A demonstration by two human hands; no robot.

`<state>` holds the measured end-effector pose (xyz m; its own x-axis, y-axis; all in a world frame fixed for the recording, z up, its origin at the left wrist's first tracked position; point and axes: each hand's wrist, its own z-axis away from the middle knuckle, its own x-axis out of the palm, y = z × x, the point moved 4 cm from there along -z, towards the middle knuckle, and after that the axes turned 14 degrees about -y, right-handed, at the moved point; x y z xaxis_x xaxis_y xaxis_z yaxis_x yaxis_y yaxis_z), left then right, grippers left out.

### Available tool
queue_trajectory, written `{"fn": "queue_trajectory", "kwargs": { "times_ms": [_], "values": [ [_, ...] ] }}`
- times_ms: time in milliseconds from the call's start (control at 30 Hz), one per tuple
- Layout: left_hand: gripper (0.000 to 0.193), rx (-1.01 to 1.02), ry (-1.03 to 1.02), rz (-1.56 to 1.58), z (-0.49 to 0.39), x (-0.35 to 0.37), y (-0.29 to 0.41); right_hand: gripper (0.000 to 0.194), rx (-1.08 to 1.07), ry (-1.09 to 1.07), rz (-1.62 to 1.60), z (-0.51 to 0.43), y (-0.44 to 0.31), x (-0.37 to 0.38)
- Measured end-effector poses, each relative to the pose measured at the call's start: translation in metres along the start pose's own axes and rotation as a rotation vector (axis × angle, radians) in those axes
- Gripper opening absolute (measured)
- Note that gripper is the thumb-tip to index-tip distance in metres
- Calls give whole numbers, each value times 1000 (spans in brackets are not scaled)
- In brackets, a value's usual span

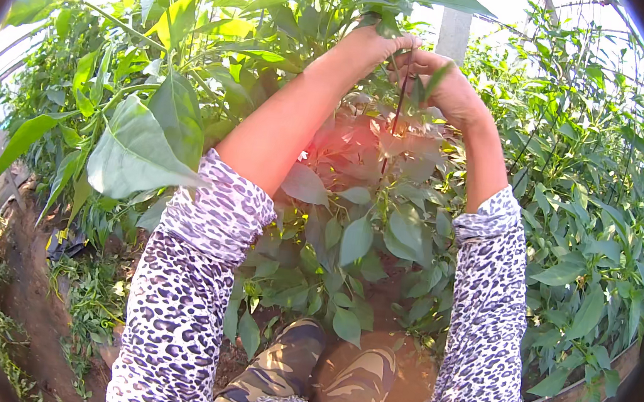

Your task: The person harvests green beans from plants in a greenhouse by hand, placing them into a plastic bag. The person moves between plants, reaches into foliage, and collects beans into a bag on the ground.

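Both my arms reach up into a leafy pepper plant (pixel 356 242). My left hand (pixel 375 43) is among the upper leaves, partly hidden by them, with thumb and fingertip pinched at the top of a dark string (pixel 399 106). That string runs down into the foliage. Close beside it, my right hand (pixel 446 91) has its fingers bent at the string and a small leaf (pixel 438 79). Whether those fingers grip anything cannot be made out. Broad green leaves (pixel 138 151) hang near the camera, left of my left forearm.
Dense plants (pixel 581 226) with several dark strings rise at right, above a low border board (pixel 582 394). A pale post (pixel 455 25) stands behind my hands. Bare soil path (pixel 34 289) and a dark item (pixel 65 244) lie left. My camouflage-clad knees (pixel 360 382) are below.
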<state>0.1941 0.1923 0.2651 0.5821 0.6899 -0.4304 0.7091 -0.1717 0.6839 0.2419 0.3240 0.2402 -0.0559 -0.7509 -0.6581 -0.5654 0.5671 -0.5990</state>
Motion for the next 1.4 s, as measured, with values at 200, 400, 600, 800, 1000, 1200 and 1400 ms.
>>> {"fn": "queue_trajectory", "kwargs": {
  "times_ms": [200, 400, 600, 800, 1000, 1200, 1400],
  "values": [
    [15, 413, 521, -616, 45, 2, 30, 31, 109, 35, 18, 11, -50, 16],
    [31, 427, 482, -477, 41, -16, 32, 21, -134, 358, 285, 4, -92, 28],
    [36, -2, 350, -295, 6, -62, 2, 9, -78, 259, 17, -14, -80, 36],
    [46, -66, 269, 107, 11, -90, -11, 15, -191, 243, -607, -12, -64, 15],
    [34, 440, -220, -41, 30, -23, 67, 27, -198, 160, -409, 5, -72, 17],
    [38, 149, -248, -296, 37, -7, 98, 24, -153, 286, -6, 24, -78, 11],
    [41, 154, -87, 204, -26, -35, 44, 16, -134, 681, -161, 45, -55, 7]
  ]
}}
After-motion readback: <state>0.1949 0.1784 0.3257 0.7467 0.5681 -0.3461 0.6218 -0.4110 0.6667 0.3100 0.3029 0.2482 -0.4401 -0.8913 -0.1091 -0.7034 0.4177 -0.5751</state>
